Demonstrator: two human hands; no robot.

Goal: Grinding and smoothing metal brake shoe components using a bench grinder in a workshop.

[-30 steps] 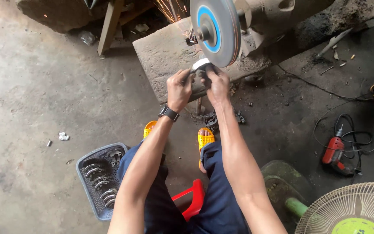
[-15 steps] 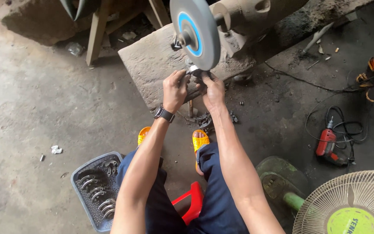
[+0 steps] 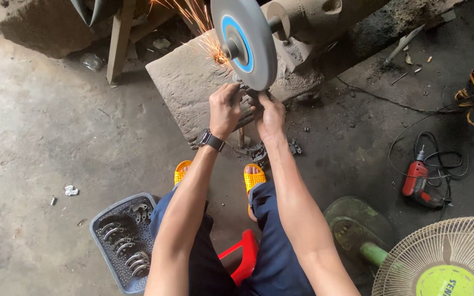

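Observation:
A grey grinding wheel [image 3: 243, 41] with a blue ring spins on a motor shaft above a stone block [image 3: 193, 87]. Orange sparks [image 3: 207, 38] fly up and left from the wheel's lower edge. My left hand [image 3: 225, 109], with a black watch on the wrist, and my right hand [image 3: 269, 112] are both closed on a small dark metal piece [image 3: 249, 94] pressed against the wheel's underside. The piece is mostly hidden by my fingers. I sit on a red stool [image 3: 242, 257], feet in yellow sandals [image 3: 254, 178].
A grey basket [image 3: 101, 233] of curved metal parts sits by my left leg. A red drill [image 3: 415, 178] with black cable lies at the right, a green fan [image 3: 440, 260] at bottom right. A wooden leg [image 3: 119, 41] stands at the back left.
Sparks now shoot from the wheel; half a second ago there were none. Both hands have stayed closed on the piece at the wheel's lower edge, and the view has shifted slightly.

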